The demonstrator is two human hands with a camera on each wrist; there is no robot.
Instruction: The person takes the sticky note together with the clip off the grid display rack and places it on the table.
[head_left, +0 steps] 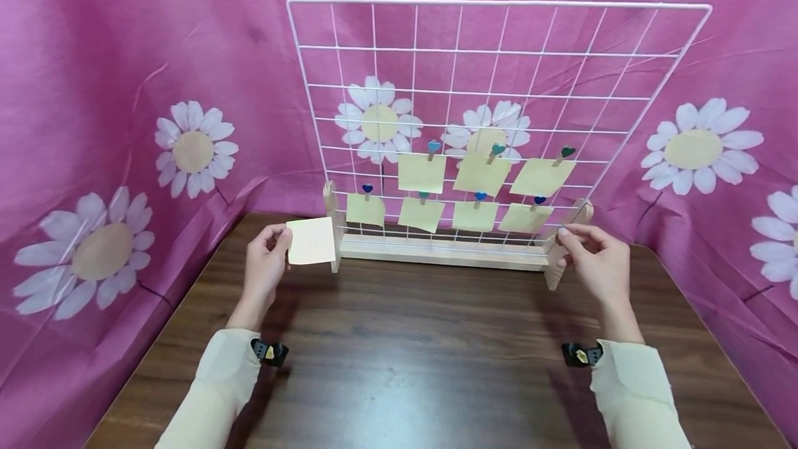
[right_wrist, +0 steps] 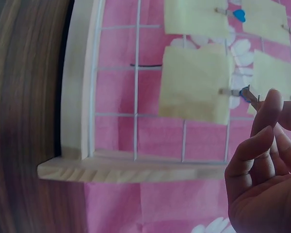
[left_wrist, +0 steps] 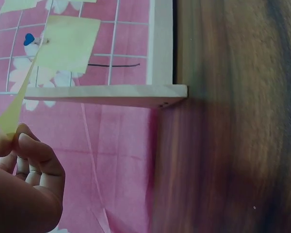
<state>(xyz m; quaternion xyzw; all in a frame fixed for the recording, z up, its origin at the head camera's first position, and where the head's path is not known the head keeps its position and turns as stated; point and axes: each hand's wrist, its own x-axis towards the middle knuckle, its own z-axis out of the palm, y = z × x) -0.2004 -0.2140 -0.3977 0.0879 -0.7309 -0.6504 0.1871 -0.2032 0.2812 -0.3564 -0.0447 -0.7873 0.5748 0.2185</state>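
In the head view my left hand pinches a pale yellow square note by its left edge, beside the stand's left foot. The note appears nearly edge-on in the left wrist view. My right hand, near the right foot, pinches a small wooden clip between thumb and fingertip; the fingers hide part of it. Between the hands stands a white wire grid. Two rows of yellow notes hang on its lower part, among them an upper-left note, each under a small clip with a blue or green heart.
A wooden base with upright feet at both ends supports the grid on a brown wood-grain table. Pink cloth with large white daisies surrounds the back and sides. Each wrist carries a black strap with a small camera.
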